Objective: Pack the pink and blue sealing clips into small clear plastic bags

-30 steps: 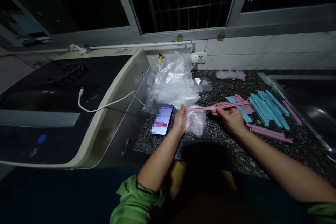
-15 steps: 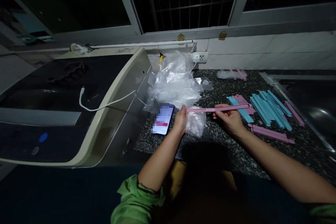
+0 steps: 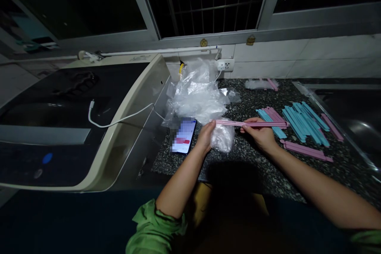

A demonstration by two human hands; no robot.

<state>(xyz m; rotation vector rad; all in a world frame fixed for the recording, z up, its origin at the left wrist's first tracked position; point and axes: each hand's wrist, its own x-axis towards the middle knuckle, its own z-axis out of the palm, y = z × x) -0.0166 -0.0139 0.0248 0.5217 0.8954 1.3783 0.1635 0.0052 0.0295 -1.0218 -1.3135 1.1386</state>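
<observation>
A long pink bag sealing clip (image 3: 229, 123) stretches between my two hands across the top of a small clear plastic bag (image 3: 222, 139). My left hand (image 3: 206, 137) pinches the clip's left end, with the bag against its fingers; whether it also grips the bag I cannot tell. My right hand (image 3: 262, 133) has its thumb and fingers closed on the clip farther right, and the clip's right end sticks out past that hand. Under and beside that end lie blue clips (image 3: 278, 131). How firmly the bag sits inside the clip is not visible.
More blue clips (image 3: 303, 123) lie in a pile on the dark speckled counter, with pink clips (image 3: 308, 151) around it. Behind my hands are heaped clear plastic bags (image 3: 196, 95). A phone (image 3: 183, 137) lies left; a washing machine (image 3: 143, 99) stands beyond it. The sink (image 3: 357, 119) is right.
The pink clip's two strips have come closer together at the right end, which now reaches a little farther right. My hands have hardly shifted.
</observation>
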